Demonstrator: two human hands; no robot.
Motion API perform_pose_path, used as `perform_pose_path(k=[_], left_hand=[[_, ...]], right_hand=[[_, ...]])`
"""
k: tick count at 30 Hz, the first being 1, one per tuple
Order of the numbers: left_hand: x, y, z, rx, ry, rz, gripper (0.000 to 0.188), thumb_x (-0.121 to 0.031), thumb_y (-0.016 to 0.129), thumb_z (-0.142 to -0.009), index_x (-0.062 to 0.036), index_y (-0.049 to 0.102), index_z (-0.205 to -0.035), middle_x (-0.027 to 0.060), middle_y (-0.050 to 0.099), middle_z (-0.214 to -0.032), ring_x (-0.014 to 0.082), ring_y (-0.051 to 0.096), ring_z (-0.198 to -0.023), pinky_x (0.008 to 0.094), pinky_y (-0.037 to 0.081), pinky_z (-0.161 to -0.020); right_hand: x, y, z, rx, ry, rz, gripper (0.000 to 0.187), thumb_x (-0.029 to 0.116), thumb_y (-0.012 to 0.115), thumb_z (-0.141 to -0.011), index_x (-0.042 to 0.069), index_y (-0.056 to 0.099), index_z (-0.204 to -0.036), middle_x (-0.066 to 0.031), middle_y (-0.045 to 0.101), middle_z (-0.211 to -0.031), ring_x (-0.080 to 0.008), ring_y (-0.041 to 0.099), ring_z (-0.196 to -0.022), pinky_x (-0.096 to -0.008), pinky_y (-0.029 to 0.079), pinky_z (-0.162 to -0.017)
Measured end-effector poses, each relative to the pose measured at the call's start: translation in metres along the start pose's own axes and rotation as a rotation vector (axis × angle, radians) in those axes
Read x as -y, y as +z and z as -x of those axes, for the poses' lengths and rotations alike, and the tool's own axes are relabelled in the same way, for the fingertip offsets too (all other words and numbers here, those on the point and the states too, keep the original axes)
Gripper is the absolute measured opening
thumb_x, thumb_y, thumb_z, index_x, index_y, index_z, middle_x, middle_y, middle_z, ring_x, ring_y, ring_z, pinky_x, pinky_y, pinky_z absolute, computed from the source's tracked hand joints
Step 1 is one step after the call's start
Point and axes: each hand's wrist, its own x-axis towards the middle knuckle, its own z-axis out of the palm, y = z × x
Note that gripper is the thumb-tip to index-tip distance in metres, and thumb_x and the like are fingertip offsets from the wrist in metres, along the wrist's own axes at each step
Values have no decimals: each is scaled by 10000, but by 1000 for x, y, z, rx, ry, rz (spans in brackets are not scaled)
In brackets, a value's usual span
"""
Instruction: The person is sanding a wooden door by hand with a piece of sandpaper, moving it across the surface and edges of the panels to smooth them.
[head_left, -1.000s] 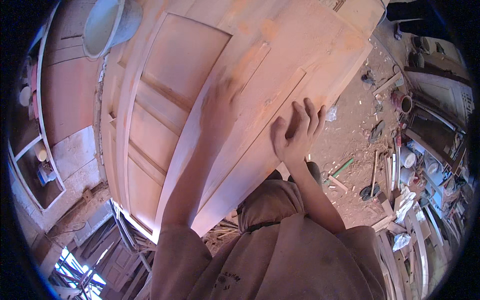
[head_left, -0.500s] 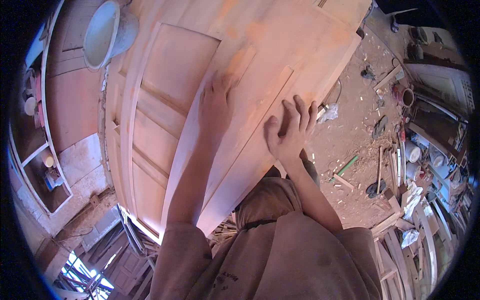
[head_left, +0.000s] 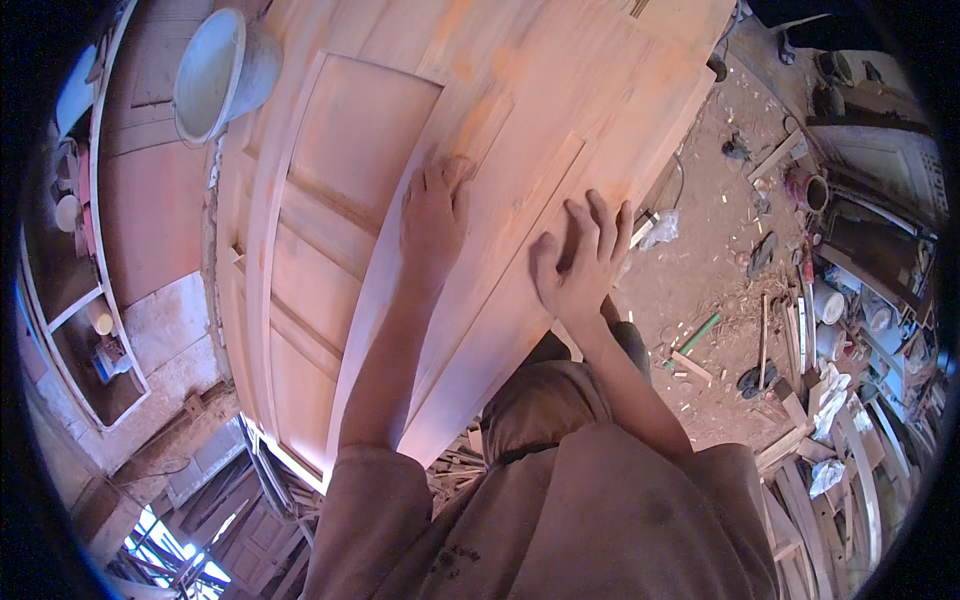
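Observation:
A large wooden panelled door [head_left: 370,120] of pale reddish-brown wood lies before me, with recessed panels on its left part and orange patches on its surface. On its flat middle strip rests my left hand [head_left: 434,215], fingers bent and pressed together. A small brownish edge shows at those fingertips; what lies under them is hidden. My right hand [head_left: 580,260] lies near the door's right edge, fingers spread and open, holding nothing. Between the two hands a long thin groove or joint line runs along the wood.
A whitish bucket [head_left: 212,78] stands beyond the door at upper left. A shelf frame [head_left: 125,375] with small items is at far left. The dirt floor [head_left: 710,250] on the right bears wood scraps, a green stick [head_left: 697,334] and sandals. Timber and containers crowd the far right.
My left hand was blurred by motion and now shows sharply at nearly the same place on the door. My right hand keeps its place. The whole view has shifted slightly.

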Motion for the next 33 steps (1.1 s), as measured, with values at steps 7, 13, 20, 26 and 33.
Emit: perform_pose_path(k=[7, 13, 20, 26, 33], left_hand=[[-29, 10, -69, -41, -26, 27, 394, -221, 620, -964, -21, 546, -1296, 245, 604, -1061, 418, 599, -1045, 497, 496, -912], [9, 1, 20, 1, -38, 38, 276, -174, 619, -964, -51, 638, -1211, 206, 637, -1119, 403, 606, -1059, 489, 488, -927], [-6, 11, -48, -9, 90, 31, 328, -205, 622, -959, -38, 580, -1237, 188, 604, -1145, 390, 598, -1075, 499, 501, -916], [-37, 4, -62, -19, -172, 19, 222, -170, 624, -959, -46, 678, -1135, 198, 658, -1134, 402, 605, -1050, 469, 483, -935], [73, -36, 175, 35, -42, -113, 353, -116, 694, -877, -96, 648, -1226, 149, 605, -1099, 391, 565, -1005, 498, 480, -904]], right_hand=[[1, 2, 4, 14, -11, -16, 475, 287, 648, -853, 141, 605, -1303, -101, 517, -1453, -474, 321, -1437, -566, 313, -1093], [-5, -3, 0, 20, 14, -14, 467, 290, 652, -851, 146, 610, -1294, -94, 521, -1447, -467, 321, -1437, -565, 306, -1091], [4, 0, 4, 29, 17, -45, 463, 291, 651, -860, 143, 610, -1297, -100, 514, -1455, -475, 322, -1434, -573, 302, -1096], [-3, 2, 5, 26, -38, -12, 476, 299, 645, -871, 128, 601, -1313, -115, 507, -1461, -494, 305, -1437, -603, 280, -1116], [-5, 0, 0, 27, -48, 46, 494, 283, 635, -872, 116, 583, -1333, -134, 468, -1491, -508, 276, -1439, -605, 267, -1140]])
